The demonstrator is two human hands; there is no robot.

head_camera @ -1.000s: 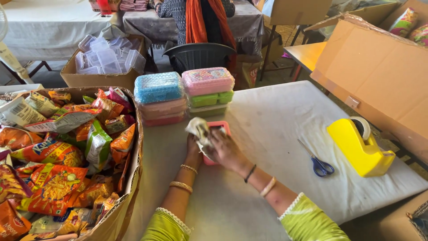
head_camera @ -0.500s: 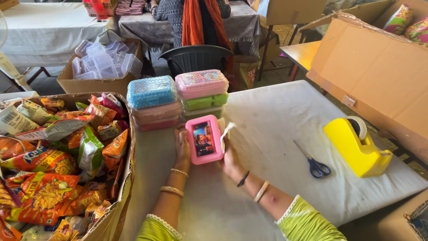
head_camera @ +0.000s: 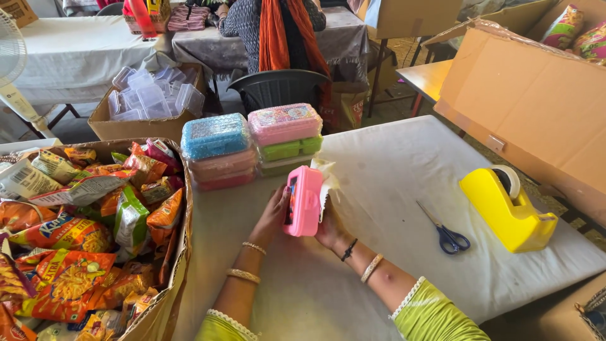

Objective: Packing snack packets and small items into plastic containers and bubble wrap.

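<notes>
A pink plastic lunch box (head_camera: 305, 201) stands on its edge above the white table (head_camera: 391, 183), held between both hands. My left hand (head_camera: 273, 216) presses its picture side from the left. My right hand (head_camera: 330, 224) supports its back and also pinches a crumpled white cloth (head_camera: 327, 179) against the box. Just beyond stand two stacks of wrapped lunch boxes, one topped blue (head_camera: 216, 136), one topped pink (head_camera: 284, 122).
A big cardboard box (head_camera: 180, 252) of snack packets (head_camera: 69, 233) sits at the left. Blue scissors (head_camera: 447, 232) and a yellow tape dispenser (head_camera: 509, 207) lie at the right, below an open carton (head_camera: 536, 107). A black chair (head_camera: 281, 86), a box of clear containers (head_camera: 146, 95) and a seated person (head_camera: 278, 28) are behind.
The pink box lay under my wiping right hand, then faced up, and now is turned onto its edge. The cloth moved behind it.
</notes>
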